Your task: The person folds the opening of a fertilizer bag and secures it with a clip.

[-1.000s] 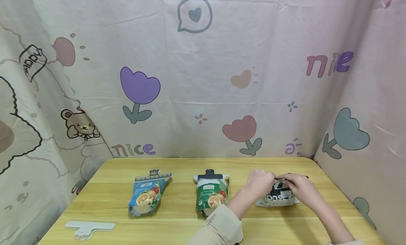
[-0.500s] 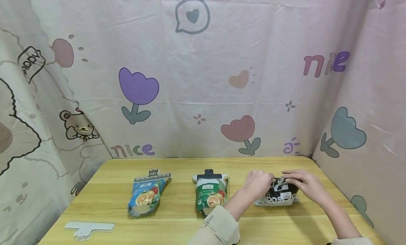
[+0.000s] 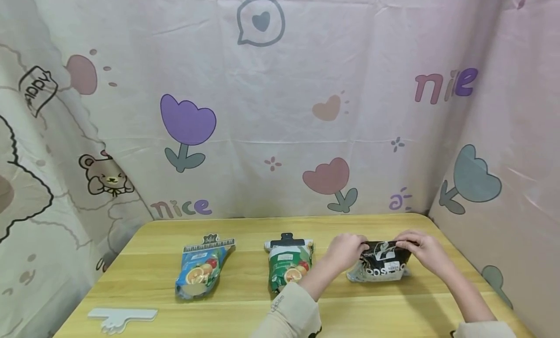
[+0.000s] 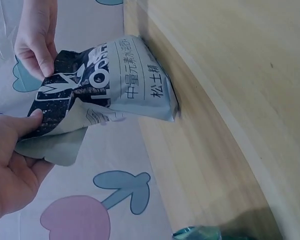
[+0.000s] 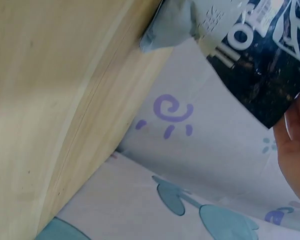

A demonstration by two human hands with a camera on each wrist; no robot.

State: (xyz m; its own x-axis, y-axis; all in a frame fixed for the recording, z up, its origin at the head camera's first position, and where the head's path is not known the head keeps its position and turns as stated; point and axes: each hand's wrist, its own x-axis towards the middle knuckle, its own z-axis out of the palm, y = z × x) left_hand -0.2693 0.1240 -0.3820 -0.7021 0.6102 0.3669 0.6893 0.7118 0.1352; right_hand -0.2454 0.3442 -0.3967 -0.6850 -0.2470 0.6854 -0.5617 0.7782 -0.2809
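Note:
A black and pale grey plastic bag point(image 3: 385, 260) with white lettering stands on the right part of the table. My left hand point(image 3: 345, 253) pinches its top left corner; in the left wrist view the thumb lies on the black face and the fingers are behind. The right hand point(image 3: 424, 250) pinches the upper edge near the other corner. Between the hands the black top edge is stretched fairly flat. In the right wrist view, only part of the right hand point(image 5: 295, 145) shows beside the bag's dark corner.
Left of the hands lies a green bag point(image 3: 288, 265) with a black clip point(image 3: 286, 240). Farther left is a blue bag point(image 3: 201, 272) with a ruler-patterned clip point(image 3: 210, 243). A white clip point(image 3: 122, 316) rests at the table's front left. A printed curtain point(image 3: 262, 85) hangs behind the table point(image 3: 245, 309).
The hands have moved apart along the bag's top edge, mainly the left hand leftward. The black top, earlier bunched and mostly covered by the hands, is now spread out and visible.

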